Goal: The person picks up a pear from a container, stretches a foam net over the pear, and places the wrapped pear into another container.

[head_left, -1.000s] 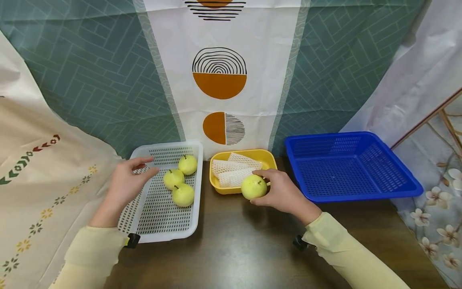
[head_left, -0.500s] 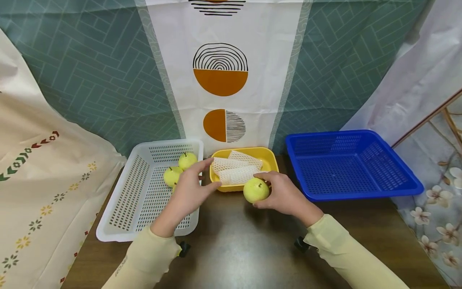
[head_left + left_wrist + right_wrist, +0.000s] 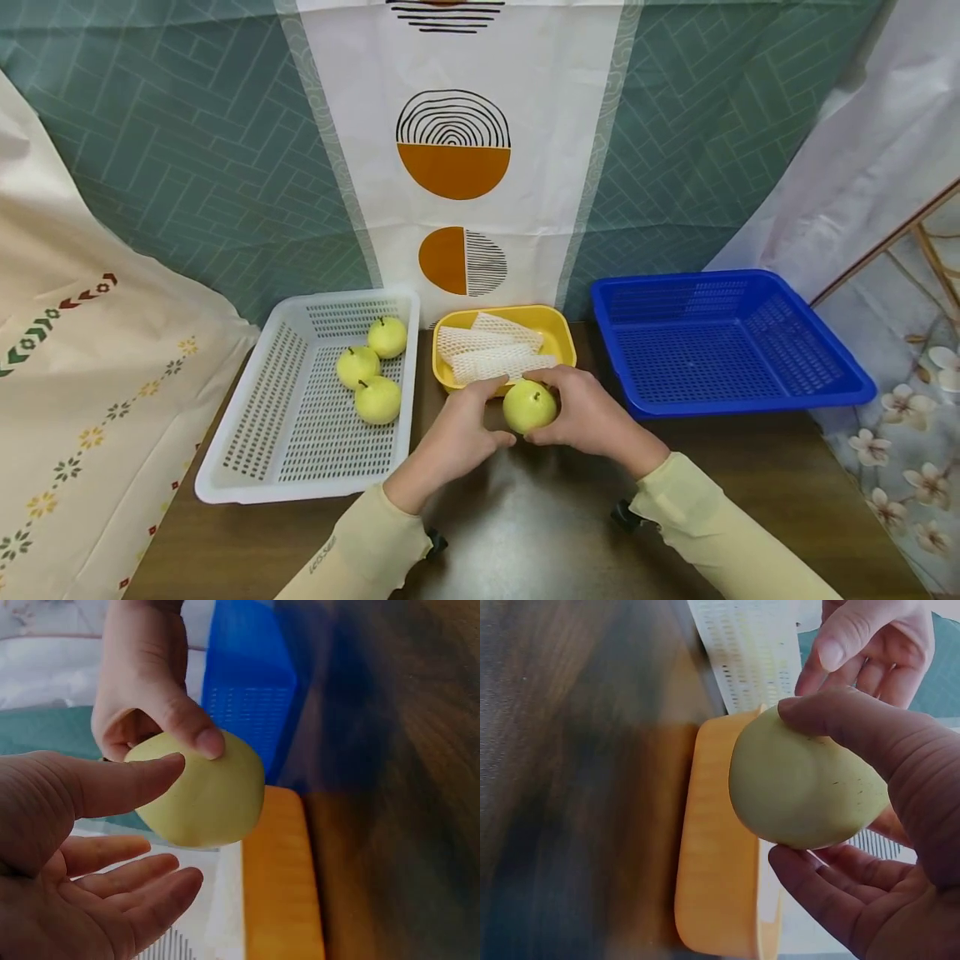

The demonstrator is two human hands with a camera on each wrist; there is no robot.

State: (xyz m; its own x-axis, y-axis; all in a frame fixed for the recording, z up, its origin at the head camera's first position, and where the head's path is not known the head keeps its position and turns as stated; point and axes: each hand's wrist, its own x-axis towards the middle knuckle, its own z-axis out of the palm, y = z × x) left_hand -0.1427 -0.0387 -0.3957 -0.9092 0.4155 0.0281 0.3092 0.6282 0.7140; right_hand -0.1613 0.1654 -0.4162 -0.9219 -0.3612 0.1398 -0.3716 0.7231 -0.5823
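A pale yellow-green pear [image 3: 529, 407] with a short stem is in my right hand [image 3: 588, 417], held between thumb and fingers just in front of the yellow basket [image 3: 566, 350]. My left hand [image 3: 459, 433] is at the pear's left side, its thumb and fingers spread apart. In the left wrist view the left thumb overlaps the pear [image 3: 206, 799], and the left fingers are extended below it. White foam net sleeves [image 3: 495, 354] lie in the yellow basket. Three more pears [image 3: 377, 400] sit in the white basket [image 3: 213, 471] at left.
A blue plastic basket [image 3: 618, 367] stands at the right on the brown wooden table [image 3: 525, 533]. Patterned cloth [image 3: 465, 67] hangs behind the baskets, and more cloth drapes along both sides.
My left hand has moved right, from over the white basket to beside the pear. The right hand has stayed nearly in place with the pear.
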